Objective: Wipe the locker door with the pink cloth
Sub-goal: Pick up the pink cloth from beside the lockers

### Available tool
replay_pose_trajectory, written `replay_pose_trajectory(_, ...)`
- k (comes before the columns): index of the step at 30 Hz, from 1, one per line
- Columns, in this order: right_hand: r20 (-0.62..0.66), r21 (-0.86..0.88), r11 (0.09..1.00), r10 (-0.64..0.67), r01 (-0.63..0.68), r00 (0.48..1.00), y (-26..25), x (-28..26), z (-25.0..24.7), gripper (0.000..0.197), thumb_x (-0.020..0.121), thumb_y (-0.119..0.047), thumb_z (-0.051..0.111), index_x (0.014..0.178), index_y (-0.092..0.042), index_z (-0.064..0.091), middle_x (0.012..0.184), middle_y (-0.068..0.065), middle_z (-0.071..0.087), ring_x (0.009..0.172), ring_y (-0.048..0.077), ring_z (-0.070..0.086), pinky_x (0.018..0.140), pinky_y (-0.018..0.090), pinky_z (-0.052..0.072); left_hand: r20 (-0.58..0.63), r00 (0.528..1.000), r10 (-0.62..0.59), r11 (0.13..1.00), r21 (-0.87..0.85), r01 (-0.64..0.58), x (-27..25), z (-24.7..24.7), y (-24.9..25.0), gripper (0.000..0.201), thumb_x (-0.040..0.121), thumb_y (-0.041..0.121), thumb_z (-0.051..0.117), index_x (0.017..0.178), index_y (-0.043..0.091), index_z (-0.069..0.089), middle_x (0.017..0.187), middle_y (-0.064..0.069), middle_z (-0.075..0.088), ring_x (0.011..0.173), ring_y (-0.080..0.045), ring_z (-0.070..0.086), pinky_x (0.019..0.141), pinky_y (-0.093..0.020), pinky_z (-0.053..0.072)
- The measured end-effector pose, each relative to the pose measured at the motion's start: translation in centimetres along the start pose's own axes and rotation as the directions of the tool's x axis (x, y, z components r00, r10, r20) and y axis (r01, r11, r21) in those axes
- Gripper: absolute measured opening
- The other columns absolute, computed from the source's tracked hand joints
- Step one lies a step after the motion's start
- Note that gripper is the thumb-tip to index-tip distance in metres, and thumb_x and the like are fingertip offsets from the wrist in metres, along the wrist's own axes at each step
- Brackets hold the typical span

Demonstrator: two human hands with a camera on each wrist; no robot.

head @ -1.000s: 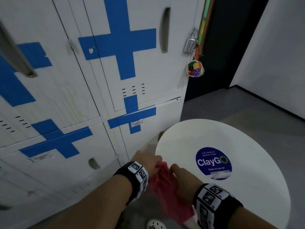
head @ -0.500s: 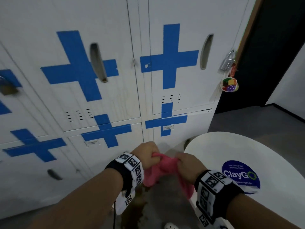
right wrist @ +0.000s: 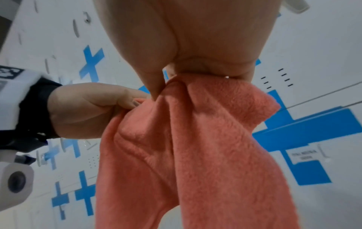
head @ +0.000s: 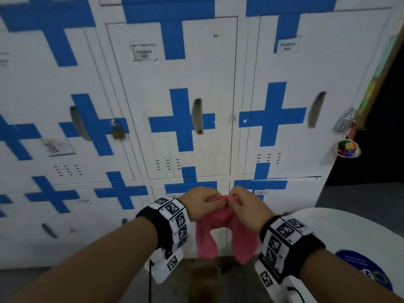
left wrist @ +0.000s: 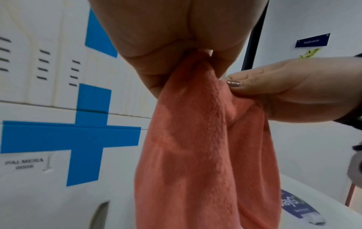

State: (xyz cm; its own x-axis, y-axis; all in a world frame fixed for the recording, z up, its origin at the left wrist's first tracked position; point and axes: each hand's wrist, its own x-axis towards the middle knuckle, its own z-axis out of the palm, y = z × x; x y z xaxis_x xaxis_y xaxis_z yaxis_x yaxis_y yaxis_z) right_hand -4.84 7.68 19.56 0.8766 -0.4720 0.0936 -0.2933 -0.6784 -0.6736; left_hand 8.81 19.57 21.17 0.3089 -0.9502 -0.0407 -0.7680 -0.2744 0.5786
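While the fingers (left wrist: 233, 83) of both hands are pinching its bunched top edge, the pink cloth (head: 218, 232) is hanging in two limp folds between the left hand (head: 202, 203) and right hand (head: 246, 204), short of the locker door (head: 188, 99). Soft and light, it is probably needing wadding into one palm.

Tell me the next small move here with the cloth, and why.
Probably gather the pink cloth into one hand: both the left hand and right hand pinch its top edge, two ends dangle loose, and it hasn't touched the locker door.
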Motion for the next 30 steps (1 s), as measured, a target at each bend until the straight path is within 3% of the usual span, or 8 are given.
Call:
replay_pose_trajectory(5,-0.064,0.006,0.998,-0.061,0.061,0.996,-3.2,0.1,0.1,0.013,0.097,-0.033,0.042,0.087,-0.023,0.044,0.076,-0.001,0.057,0.072,0.015,0.055,0.064,0.03,0.042,-0.065,0.998,-0.02,0.997,-0.075,0.015,-2.5,-2.3,-0.2,0.067,0.081,0.066,0.049,0.082,-0.001,0.058,0.07,-0.003,0.051,0.063,-0.011,0.046,0.062,-0.027,0.037)
replay_pose_trajectory(8,-0.092,-0.005,0.995,-0.099,0.099,0.991,-5.2,0.0,0.4,0.013,0.097,-0.033,0.041,0.087,-0.025,0.043,0.073,-0.004,0.056,0.069,0.013,0.054,0.058,0.026,0.039,-0.126,0.992,-0.007,0.987,-0.161,-0.014,-3.9,-3.7,-0.2,0.045,0.09,0.05,0.053,0.066,0.012,0.056,0.062,0.002,0.049,0.056,-0.004,0.045,0.061,-0.024,0.038)
replay_pose_trajectory(11,-0.149,-0.003,0.991,-0.135,0.136,0.98,-6.9,0.0,0.4,0.015,0.097,-0.036,0.04,0.087,-0.027,0.043,0.073,-0.006,0.057,0.069,0.012,0.054,0.059,0.027,0.04,-0.165,0.986,-0.029,0.954,-0.298,-0.022,-4.8,-5.0,-0.2,0.043,0.087,0.053,0.055,0.075,0.013,0.064,0.068,-0.001,0.058,0.062,-0.009,0.052,0.067,-0.031,0.047)
replay_pose_trajectory(16,-0.224,-0.017,0.984,-0.174,0.175,0.959,-9.4,0.5,-0.5,0.011,0.098,-0.033,0.04,0.09,-0.026,0.044,0.076,-0.003,0.059,0.071,0.015,0.056,0.063,0.031,0.043,-0.19,0.977,-0.096,0.839,-0.543,-0.023,-6.2,-6.6,-0.2,0.075,0.064,0.065,0.063,0.095,-0.004,0.064,0.075,-0.011,0.059,0.069,-0.02,0.052,0.069,-0.035,0.044)
replay_pose_trajectory(20,-0.284,-0.02,0.981,-0.192,0.194,0.939,-10.0,1.3,-1.3,0.012,0.097,-0.03,0.042,0.091,-0.022,0.048,0.078,-0.004,0.058,0.074,0.015,0.055,0.068,0.033,0.044,-0.17,0.985,-0.038,0.742,-0.665,-0.087,-6.5,-7.7,0.7,0.039,0.077,0.036,0.067,0.095,0.002,0.067,0.083,-0.012,0.064,0.076,-0.022,0.056,0.076,-0.035,0.046)
replay_pose_trajectory(24,-0.329,0.017,0.979,-0.184,0.201,0.926,-10.0,2.7,-1.5,0.019,0.097,-0.032,0.041,0.085,-0.022,0.052,0.08,-0.006,0.058,0.076,0.014,0.055,0.071,0.034,0.045,-0.253,0.967,-0.013,0.658,-0.73,-0.183,-5.8,-8.4,2.1,0.027,0.091,0.016,0.058,0.111,-0.002,0.063,0.098,-0.017,0.065,0.088,-0.025,0.06,0.087,-0.037,0.049)
replay_pose_trajectory(27,-0.351,0.081,0.976,-0.161,0.201,0.922,-10.0,4.0,-1.6,0.018,0.095,-0.034,0.042,0.084,-0.026,0.054,0.082,-0.006,0.059,0.078,0.014,0.057,0.073,0.036,0.048,-0.373,0.928,0.016,0.706,-0.653,-0.274,-4.9,-8.4,2.6,0.022,0.09,0.014,0.06,0.109,0.006,0.066,0.105,-0.015,0.066,0.093,-0.018,0.063,0.09,-0.035,0.051)
replay_pose_trajectory(30,-0.359,0.104,0.97,-0.171,0.222,0.918,-10.0,5.2,-1.9,0.013,0.092,-0.039,0.046,0.084,-0.031,0.054,0.086,-0.006,0.059,0.078,0.011,0.058,0.074,0.037,0.05,-0.525,0.85,0.029,0.84,-0.448,-0.306,-3.7,-8.5,1.7,0.014,0.084,0.03,0.066,0.097,0.025,0.068,0.116,0.002,0.054,0.106,0.0,0.053,0.097,-0.024,0.042)
